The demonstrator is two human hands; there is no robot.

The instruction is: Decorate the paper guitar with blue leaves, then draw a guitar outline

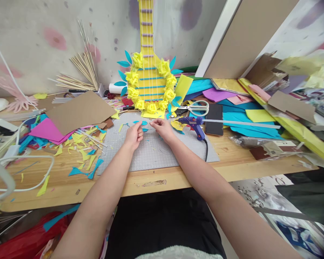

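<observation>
Over the grey cutting mat (148, 158), my left hand (134, 136) is closed in a pinch, its other fingers curled in. A small blue paper leaf (144, 123) shows right at its fingertips; whether the fingers grip it or it lies behind them, I cannot tell. My right hand (162, 130) faces it a short way off, thumb and forefinger pinched together on something too small to name. Just beyond stands a yellow paper guitar (148, 82) with yellow paper roses and blue leaves around its body. A purple glue gun (196, 127) lies right of my right hand.
White-handled scissors (199, 108) and a black phone (214, 120) lie behind the glue gun. Coloured sheets (240, 115) pile up at right. Cardboard (82, 111), paper scraps (83, 151) and a white cable (50, 169) cover the left. Wooden sticks (83, 72) stand at the back.
</observation>
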